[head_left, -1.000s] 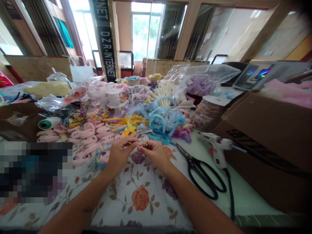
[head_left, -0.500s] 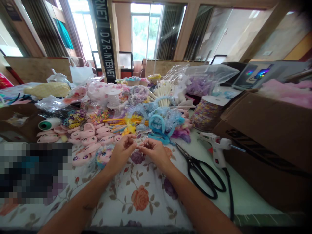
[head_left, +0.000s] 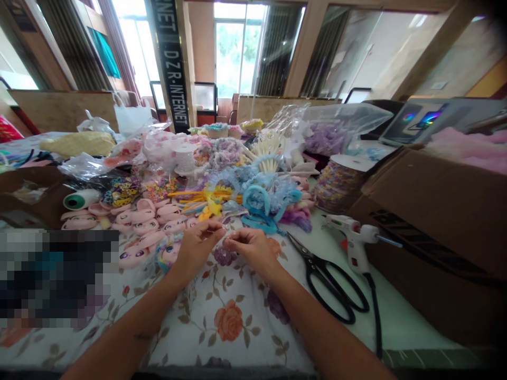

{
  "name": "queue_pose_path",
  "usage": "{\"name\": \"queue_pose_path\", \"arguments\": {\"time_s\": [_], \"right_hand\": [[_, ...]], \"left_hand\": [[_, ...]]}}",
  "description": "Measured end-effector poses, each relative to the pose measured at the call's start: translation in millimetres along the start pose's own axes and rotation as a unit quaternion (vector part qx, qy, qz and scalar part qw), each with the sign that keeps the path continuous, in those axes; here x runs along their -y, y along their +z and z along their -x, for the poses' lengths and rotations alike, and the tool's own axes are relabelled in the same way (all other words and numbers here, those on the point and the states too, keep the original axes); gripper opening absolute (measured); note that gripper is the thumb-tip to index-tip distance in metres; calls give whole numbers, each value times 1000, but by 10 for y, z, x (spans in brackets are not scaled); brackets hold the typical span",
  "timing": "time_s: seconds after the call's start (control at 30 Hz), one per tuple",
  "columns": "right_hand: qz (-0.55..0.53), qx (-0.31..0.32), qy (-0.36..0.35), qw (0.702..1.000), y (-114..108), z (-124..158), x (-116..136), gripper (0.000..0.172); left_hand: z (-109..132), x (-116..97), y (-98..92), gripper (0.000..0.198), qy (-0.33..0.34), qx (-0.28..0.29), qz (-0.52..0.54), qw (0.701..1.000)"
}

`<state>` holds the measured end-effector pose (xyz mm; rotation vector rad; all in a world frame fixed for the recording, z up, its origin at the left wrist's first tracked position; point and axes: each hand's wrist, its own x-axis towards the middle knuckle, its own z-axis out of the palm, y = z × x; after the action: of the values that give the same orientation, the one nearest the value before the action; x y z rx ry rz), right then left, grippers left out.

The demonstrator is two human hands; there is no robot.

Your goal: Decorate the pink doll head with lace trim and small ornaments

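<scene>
Head view: left hand point(head_left: 195, 251) and right hand point(head_left: 253, 251) both pinch a small piece point(head_left: 225, 238) between them, over floral cloth point(head_left: 222, 338).

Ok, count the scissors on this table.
1: black scissors lying right of the right hand, beside the glue gun. More could be buried in the craft pile.

Resting on the cloth point(head_left: 190, 322), left hand point(head_left: 194, 249) at 9 o'clock of right hand point(head_left: 252, 249), nearly touching. Lying at 3 o'clock of the hands: scissors point(head_left: 329, 286), then glue gun point(head_left: 354, 238), then box point(head_left: 439, 211) further out. Sitting at 10 o'clock: doll faces point(head_left: 147, 222). Piling up at 12 o'clock: headbands point(head_left: 257, 203).
</scene>
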<state>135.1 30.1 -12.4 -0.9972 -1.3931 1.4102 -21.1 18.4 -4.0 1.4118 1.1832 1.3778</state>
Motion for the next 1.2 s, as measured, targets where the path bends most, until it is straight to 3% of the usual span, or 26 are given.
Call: {"name": "queue_pose_path", "arguments": {"time_s": [0.23, 0.37, 0.47, 0.7, 0.77, 0.87, 0.97, 1.2], "right_hand": [[-90, -39, 12, 995, -14, 16, 57, 22], [-66, -10, 13, 998, 4, 20, 46, 23], [-37, 7, 13, 999, 29, 20, 30, 25], [-22, 19, 18, 999, 38, 10, 25, 27], [-33, 15, 21, 999, 34, 8, 30, 28], [-54, -12, 9, 998, 27, 8, 39, 27], [-71, -30, -13, 997, 26, 15, 49, 27], [-47, -32, -3, 998, 43, 16, 37, 29]], "left_hand": [[1, 15, 14, 21, -73, 10, 89, 993], [-10, 25, 0, 23, -82, -3, 95, 992], [-14, 20, -15, 26, -52, -7, 66, 996], [28, -45, 2, 11, 117, -59, -115, 985], [27, -48, 3, 10, 85, -63, -92, 990], [9, -28, -1, 15, -22, -37, 2, 999], [-6, -8, 3, 22, -95, -9, 85, 992], [-13, -80, 10, 24, -90, -11, 115, 989]]}}
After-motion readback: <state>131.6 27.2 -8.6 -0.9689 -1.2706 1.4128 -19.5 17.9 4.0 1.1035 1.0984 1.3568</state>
